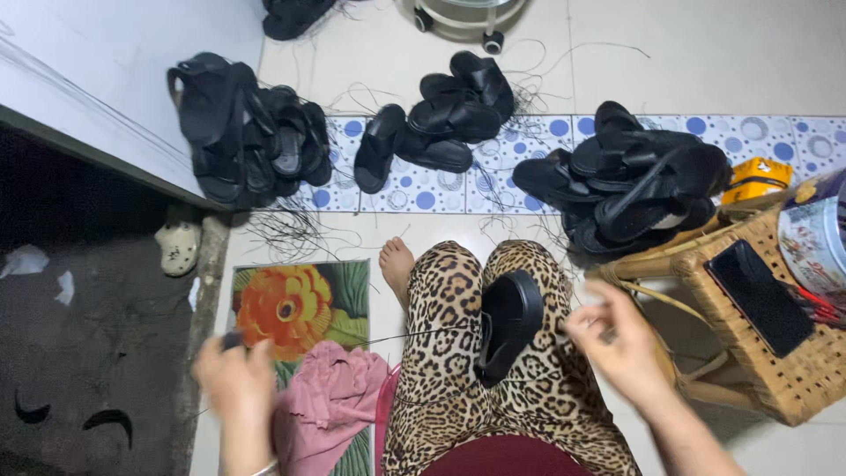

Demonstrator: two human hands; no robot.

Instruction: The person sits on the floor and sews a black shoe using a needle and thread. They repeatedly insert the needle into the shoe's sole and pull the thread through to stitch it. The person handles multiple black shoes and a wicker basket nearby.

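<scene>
The tiled floor (pixel 705 53) is occupied by three heaps of black sandals: one heap (pixel 247 132) well beyond the left-hand fingers, one (pixel 445 123) far ahead between both hands, and one (pixel 630 185) beyond the right-hand fingers. A wicker stool (pixel 793 370) is placed just outboard of the right-hand fingers, and a black phone (pixel 760 297) is laid on it. A flower-patterned mat (pixel 300 304) and a pink cloth (pixel 330 401) are located just inboard of the left-hand fingers.

A single black sandal (pixel 507 322) is rested on the leopard-print lap (pixel 458 353), just inboard of the right-hand fingers. The right hand (pixel 617 339) is blurred; its fingers are curled together as if pinched, but what is gripped cannot be told. The left hand (pixel 233 375) is closed around a small dark object (pixel 233 338). A thin dark thread (pixel 405 333) is stretched from the left-hand fingers toward the sandal.
</scene>
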